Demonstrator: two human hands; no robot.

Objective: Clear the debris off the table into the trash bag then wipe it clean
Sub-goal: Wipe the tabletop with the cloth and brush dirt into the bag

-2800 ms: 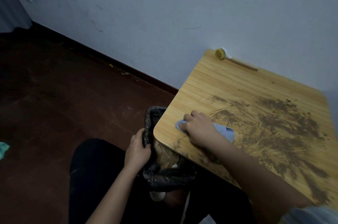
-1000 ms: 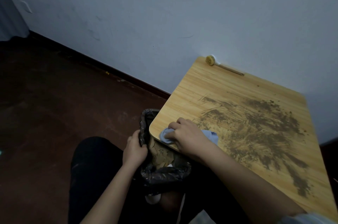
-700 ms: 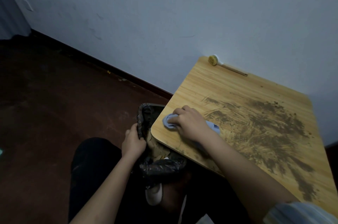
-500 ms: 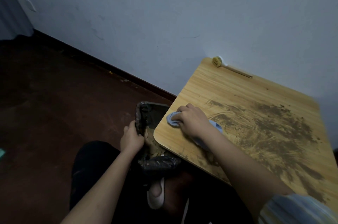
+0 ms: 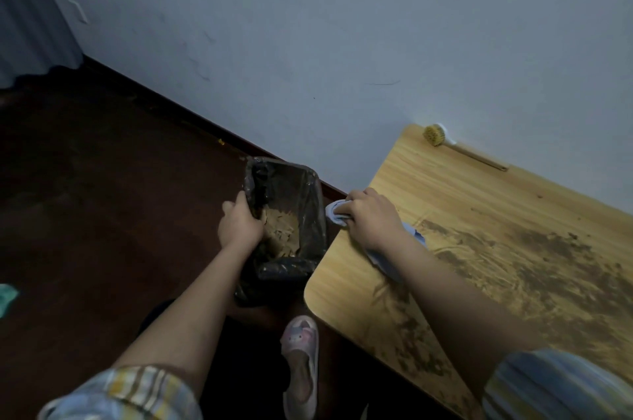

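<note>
The right hand [image 5: 371, 219] lies at the left edge of the wooden bench [image 5: 455, 200], its fingers curled in a tight grip on a pale blue cloth [image 5: 337, 214]. One bunched end of the cloth pokes out past the fingertips and just over the bench edge, while the rest trails back under the wrist and forearm across the wood. The left hand [image 5: 239, 226] holds the rim of the black trash bag [image 5: 308, 214], thumb on the outside and fingers folded over the edge into the opening, a firm grip that holds the mouth wide. The bag hangs just beside the bench edge, directly below the bunched cloth, and brownish debris [image 5: 282, 231] already lies in its bottom.

Dark dirt smears [image 5: 548, 258] cover much of the right and near part of the bench, streaked in arcs, with more crumbs along the near edge beneath the forearm. The strip of bench near the left edge and toward the wall looks mostly bare wood. A small brush [image 5: 436, 136] with a yellow bristle head and a thin handle lies at the far corner of the bench against the wall. A pink slipper [image 5: 301, 361] stands on the dark floor below the bag, and striped sleeves show on both arms
</note>
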